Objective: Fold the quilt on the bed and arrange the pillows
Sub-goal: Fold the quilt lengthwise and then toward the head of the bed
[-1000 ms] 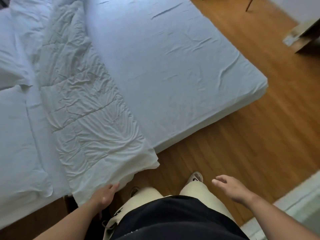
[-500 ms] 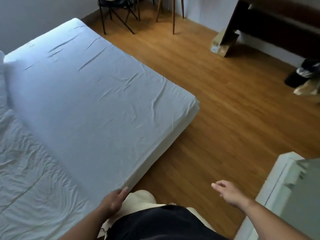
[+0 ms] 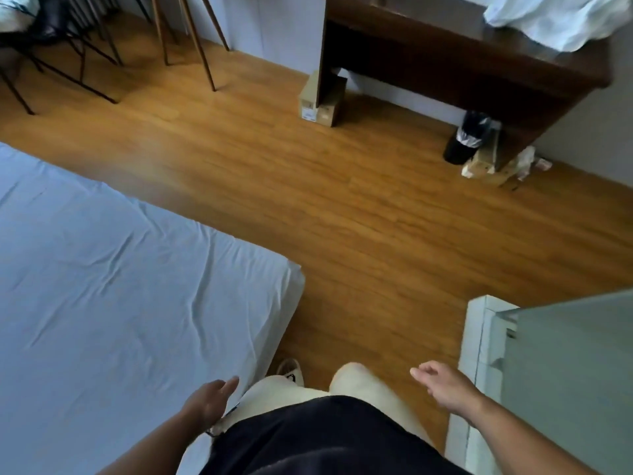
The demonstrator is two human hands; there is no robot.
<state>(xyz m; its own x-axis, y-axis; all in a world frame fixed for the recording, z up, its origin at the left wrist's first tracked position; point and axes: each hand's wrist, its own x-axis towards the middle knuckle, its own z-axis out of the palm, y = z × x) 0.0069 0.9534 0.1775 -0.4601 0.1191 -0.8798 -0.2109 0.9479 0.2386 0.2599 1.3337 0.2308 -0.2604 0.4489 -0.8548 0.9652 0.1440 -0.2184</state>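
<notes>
View swung right | bed cut off at left edge

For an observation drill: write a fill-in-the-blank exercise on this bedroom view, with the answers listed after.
The left hand is beside the edge of the ____.
The right hand holds ____.
The bin under the desk is ____ in colour.
Missing words: bed; nothing; black.
</notes>
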